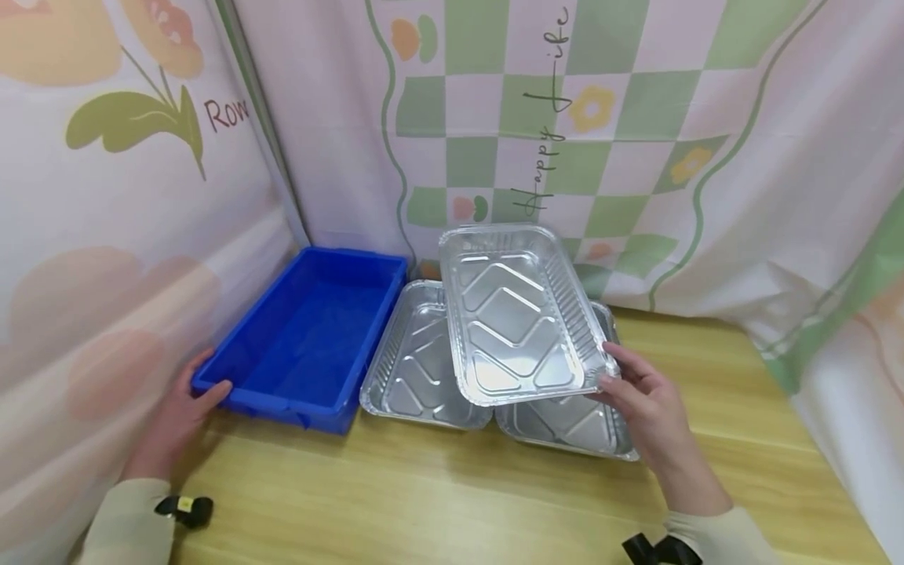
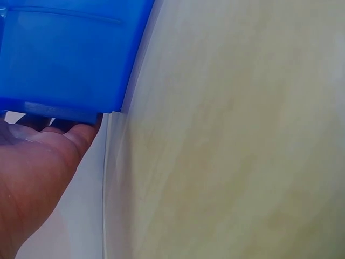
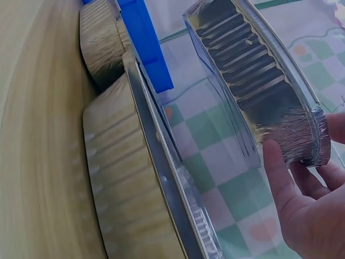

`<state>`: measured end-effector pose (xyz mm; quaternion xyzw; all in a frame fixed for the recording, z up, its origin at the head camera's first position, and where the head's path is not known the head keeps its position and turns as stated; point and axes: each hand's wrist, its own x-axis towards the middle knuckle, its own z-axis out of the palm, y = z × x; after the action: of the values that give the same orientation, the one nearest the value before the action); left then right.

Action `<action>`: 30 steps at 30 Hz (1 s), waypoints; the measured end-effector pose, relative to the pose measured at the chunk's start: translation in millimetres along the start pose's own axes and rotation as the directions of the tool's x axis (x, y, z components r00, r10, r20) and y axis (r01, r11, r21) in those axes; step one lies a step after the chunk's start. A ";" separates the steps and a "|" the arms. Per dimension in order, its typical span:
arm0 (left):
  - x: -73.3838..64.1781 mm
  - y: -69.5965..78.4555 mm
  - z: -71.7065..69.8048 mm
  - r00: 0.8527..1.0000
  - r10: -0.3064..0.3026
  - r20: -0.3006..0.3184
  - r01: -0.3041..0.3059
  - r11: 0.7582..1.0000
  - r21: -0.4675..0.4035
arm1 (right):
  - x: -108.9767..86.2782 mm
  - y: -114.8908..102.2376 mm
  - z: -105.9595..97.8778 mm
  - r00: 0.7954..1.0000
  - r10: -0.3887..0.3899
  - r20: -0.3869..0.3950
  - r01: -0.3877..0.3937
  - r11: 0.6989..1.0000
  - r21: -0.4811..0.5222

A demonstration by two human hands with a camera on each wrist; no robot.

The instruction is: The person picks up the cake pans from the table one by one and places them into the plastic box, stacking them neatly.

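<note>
My right hand (image 1: 653,416) holds an aluminium foil tray (image 1: 523,314) by its near right corner, thumb over the rim and fingers beneath. In the right wrist view the held tray (image 3: 248,65) hangs tilted above the others, its ribbed side showing. Under it, a left foil tray (image 1: 413,377) and a right foil tray (image 1: 572,428) sit side by side on the table, partly covered by the held one. At far left my left hand (image 1: 169,424) grips the near left corner of a blue plastic bin (image 1: 297,337), fingers curled under its edge in the left wrist view.
The wooden table (image 1: 395,494) carries everything. A checkered curtain (image 1: 537,118) hangs behind the trays, and a floral curtain (image 1: 127,235) runs close along the bin's left side. The bin's right wall stands close to the left foil tray.
</note>
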<state>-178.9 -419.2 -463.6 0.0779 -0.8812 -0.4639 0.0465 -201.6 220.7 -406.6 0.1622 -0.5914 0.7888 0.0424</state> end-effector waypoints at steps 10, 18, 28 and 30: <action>0.3 2.5 -1.4 1.000 0.024 -0.008 -0.024 1.000 -0.002 | 13.3 4.8 28.6 1.000 -0.004 0.014 0.004 1.000 0.001; -1.0 -1.0 -2.3 0.999 0.030 0.019 -0.030 1.000 -0.003 | 22.7 14.1 59.5 1.000 0.027 -0.004 -0.027 0.999 -0.038; 0.7 -3.5 -3.5 0.999 0.029 0.022 -0.029 1.000 0.003 | 36.0 26.9 109.1 0.995 0.097 -0.028 -0.097 0.995 -0.005; 0.8 -3.1 -4.2 0.999 0.022 0.026 -0.022 1.000 0.012 | 37.9 29.0 119.6 0.993 0.116 -0.035 -0.116 0.993 0.002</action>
<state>-178.7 -424.5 -463.8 0.0625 -0.8855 -0.4587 0.0396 -220.2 94.1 -392.0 0.1136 -0.5989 0.7927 0.0070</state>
